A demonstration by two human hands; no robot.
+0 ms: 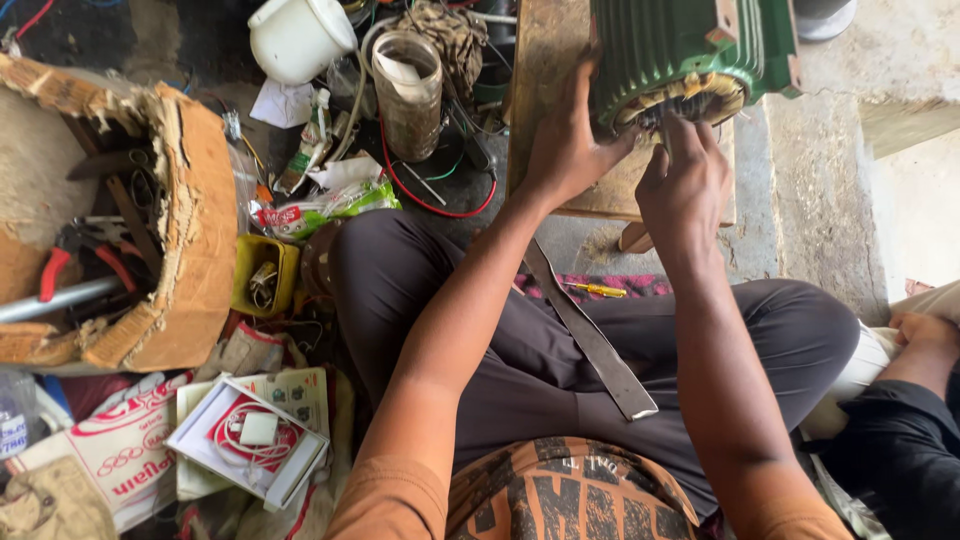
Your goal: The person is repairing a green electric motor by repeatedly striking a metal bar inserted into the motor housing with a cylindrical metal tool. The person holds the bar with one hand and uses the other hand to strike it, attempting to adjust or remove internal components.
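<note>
**Hands at the open end of the green motor**

I looked down over my knees at a green finned motor housing (680,45) that lay on its side on a wooden board (545,100), its open end turned toward me. Copper-coloured windings (690,98) showed inside the mouth of the housing, so the end cover was already off and the inside was exposed.

My left hand (565,140) was spread flat against the near rim of the housing, fingers (580,85) apart and gripping nothing, only steadying the body. My right hand (685,180) was curled at the winding, its fingers (690,135) pinched close around what looked like a thin metal tool or wire; it was too small for me to tell which.

From what showed, I judged the work to be mid-way: the housing was opened and the windings were being handled, but they sat in place, and nothing had been closed up again.

A long flat metal strip (590,340) lay across my lap, and a small yellow-handled screwdriver (597,290) rested on the patterned cloth between my legs, neither in hand. To my left stood a torn cardboard box (190,220) of pliers and tools, a white jug (298,38), a clear jar (408,90) and a small open white box (250,440) holding a charger. Another person's hand (925,328) rested at the right edge.
</note>
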